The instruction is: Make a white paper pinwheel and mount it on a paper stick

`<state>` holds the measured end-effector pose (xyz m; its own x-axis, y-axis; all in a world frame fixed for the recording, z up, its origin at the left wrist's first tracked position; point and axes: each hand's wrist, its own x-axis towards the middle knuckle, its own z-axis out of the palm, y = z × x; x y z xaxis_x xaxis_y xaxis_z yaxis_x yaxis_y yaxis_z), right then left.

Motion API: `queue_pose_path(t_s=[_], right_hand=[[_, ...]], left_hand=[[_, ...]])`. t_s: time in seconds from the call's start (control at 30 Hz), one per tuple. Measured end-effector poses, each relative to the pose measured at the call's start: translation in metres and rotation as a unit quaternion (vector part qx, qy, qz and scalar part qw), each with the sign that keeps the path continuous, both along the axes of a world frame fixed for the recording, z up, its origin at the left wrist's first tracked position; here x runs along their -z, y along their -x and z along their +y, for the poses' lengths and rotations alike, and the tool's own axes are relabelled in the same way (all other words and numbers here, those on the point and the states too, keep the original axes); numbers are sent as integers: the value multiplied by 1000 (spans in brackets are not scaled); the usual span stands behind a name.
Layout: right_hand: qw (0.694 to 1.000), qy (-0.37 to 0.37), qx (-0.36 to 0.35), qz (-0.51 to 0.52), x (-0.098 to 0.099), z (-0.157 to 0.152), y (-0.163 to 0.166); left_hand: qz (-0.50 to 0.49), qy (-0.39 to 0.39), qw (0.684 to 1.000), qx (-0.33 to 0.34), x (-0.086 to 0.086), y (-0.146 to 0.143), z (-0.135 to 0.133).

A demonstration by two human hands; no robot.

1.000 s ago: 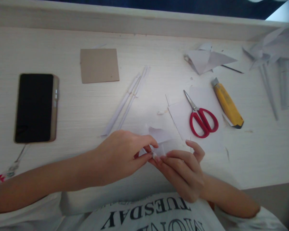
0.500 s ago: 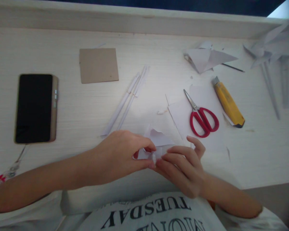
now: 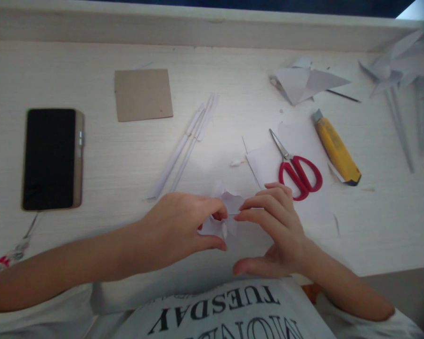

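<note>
One white paper (image 3: 232,202) by near edge of tabletop (image 3: 106,165); left hand (image 3: 180,223) around it, cannot tell if grip clamped; right hand (image 3: 281,226) close, grip apart.

Clock centred on the folded white paper (image 3: 232,202), 12 = counter's (image 3: 102,160) far edge. Left hand (image 3: 182,221) at 9, thumb and index spread around a small rolled bit of it; actual grip hidden. Right hand (image 3: 282,226) at 3, fingers extended to the paper's edge, thumb well apart; contact unclear. Scissors (image 3: 299,175) at 2 on flat sheets (image 3: 311,141), one red handle partly behind right hand. Yellow cutter (image 3: 338,150) beyond, also 2. Paper sticks (image 3: 176,154) at 11, cardboard (image 3: 143,95) farther out. Phone (image 3: 51,160) between 9 and 10.
</note>
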<state>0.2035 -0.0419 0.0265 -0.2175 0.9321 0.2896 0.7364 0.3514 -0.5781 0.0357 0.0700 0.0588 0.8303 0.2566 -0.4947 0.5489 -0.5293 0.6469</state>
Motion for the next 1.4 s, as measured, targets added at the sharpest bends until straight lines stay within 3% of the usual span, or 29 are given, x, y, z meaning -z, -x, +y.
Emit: queue_pose_path(t_s=[0.23,0.5,0.87,1.4], right_hand=[[997,47,0,-66,2,1,1],[991,133,-6,-12,1,1,1],[995,96,23,-20,2,-1,6],[996,76,45,-2,2,-4,7]], left_hand=[[-32,-30,999,-9,6,2,-3],[-37,-31,999,-7,5,1,-2],[-84,-67,994,15,5,4,-3],[-98,-101,990,-11,4,5,-5]])
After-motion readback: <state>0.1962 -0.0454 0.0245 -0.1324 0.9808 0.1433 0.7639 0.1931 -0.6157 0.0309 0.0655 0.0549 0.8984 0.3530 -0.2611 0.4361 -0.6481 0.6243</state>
